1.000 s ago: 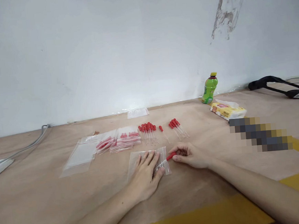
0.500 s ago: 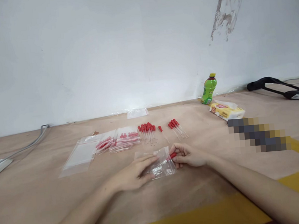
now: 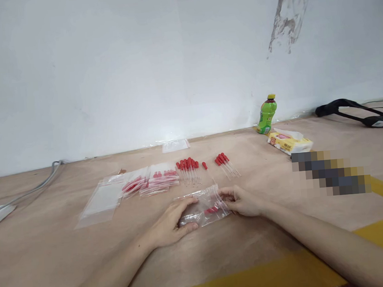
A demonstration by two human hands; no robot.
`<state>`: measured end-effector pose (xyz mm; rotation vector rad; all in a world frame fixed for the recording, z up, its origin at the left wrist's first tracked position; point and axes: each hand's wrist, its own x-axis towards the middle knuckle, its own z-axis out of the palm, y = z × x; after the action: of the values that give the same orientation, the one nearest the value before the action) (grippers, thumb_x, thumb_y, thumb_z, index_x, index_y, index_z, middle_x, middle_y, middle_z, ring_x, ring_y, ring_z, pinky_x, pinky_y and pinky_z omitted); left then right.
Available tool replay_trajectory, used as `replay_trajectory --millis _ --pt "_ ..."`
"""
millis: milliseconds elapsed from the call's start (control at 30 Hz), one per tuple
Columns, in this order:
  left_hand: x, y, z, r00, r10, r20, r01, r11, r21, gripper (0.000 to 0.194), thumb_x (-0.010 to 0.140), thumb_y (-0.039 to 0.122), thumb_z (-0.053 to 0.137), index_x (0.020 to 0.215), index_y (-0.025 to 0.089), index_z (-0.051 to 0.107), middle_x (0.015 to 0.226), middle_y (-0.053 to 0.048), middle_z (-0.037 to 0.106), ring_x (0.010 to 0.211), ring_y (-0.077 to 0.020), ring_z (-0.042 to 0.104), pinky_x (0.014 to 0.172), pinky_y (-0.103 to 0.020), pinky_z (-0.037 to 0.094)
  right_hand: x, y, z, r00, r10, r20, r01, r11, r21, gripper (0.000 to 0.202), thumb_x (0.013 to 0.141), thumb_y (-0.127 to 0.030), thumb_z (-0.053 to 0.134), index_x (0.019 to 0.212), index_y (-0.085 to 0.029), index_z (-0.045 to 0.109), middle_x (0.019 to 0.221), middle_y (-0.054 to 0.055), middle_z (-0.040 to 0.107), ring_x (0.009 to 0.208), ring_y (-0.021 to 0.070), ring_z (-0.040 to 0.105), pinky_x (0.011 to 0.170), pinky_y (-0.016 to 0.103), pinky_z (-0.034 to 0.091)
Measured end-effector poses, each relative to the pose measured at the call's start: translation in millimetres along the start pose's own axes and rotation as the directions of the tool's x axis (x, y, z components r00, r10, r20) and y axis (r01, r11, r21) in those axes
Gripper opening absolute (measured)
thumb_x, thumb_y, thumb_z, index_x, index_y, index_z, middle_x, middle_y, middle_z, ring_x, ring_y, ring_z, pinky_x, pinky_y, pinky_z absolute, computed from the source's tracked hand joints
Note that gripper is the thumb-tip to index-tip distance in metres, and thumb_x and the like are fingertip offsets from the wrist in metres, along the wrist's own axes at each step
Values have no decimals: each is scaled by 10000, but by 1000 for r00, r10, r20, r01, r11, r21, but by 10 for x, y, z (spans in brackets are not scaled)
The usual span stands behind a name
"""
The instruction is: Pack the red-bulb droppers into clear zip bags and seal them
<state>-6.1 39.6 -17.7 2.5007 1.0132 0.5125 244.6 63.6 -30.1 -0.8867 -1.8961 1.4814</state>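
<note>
The clear bag (image 3: 197, 214) lies on the tabletop (image 3: 165, 274) between the two hands, its zip end to the right. A dropper (image 3: 212, 210) is inside it, the red bulb showing through the plastic near the zip; the rest of that dropper is hard to make out. The left hand (image 3: 168, 224) is at the bag's left end with thumb and forefinger spread apart, the forefinger over the far part and the thumb along the near edge. The right hand (image 3: 244, 201) has its thumb and fingers drawn together, pinching the bag at the zip end.

Just beyond the bag lies a single dropper (image 3: 204, 165), its tip pointing toward the bag's far right corner. A bunch of droppers (image 3: 188, 163) is beyond the bag, slightly left, and a smaller bunch (image 3: 223, 159) is beyond it to the right. Filled bags (image 3: 159, 181) are stacked beyond and left of the bag; flat bags (image 3: 98, 206) lie farther left. Well beyond the bag, to its right, a green bottle (image 3: 266, 115) stands upright, with the tissues (image 3: 289, 143) nearer to the bag.
</note>
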Motion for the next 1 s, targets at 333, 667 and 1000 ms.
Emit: replay_trajectory --millis 333,667,1000 --pt "15 15 -1 1000 24 -14 -25 998 -54 186 829 358 492 917 198 462 1231 -82 478 1137 -227 432 920 -363 368 382 13 -404 884 -46 -464 -142 921 -362 115 639 -264 608 623 -164 552 604 14 583 492 97 495 462 215 382" --pt "-2 32 -90 991 95 90 -99 994 43 175 866 305 434 1000 195 457 1305 -71 412 1204 -200 359 960 -341 327 1187 -170 -247 871 149 -468 -448 632 -632 506 543 -59 664 1019 -135 511 865 157 631 795 264 593 665 334 422" --pt "31 4 -95 985 113 127 -123 989 78 177 875 321 422 996 202 470 1314 -68 400 1237 -200 312 982 -359 299 402 -92 -463 797 5 -604 -148 971 -188 575 770 -198 409 1280 -141 149 580 -48 504 435 110 512 429 224 413"
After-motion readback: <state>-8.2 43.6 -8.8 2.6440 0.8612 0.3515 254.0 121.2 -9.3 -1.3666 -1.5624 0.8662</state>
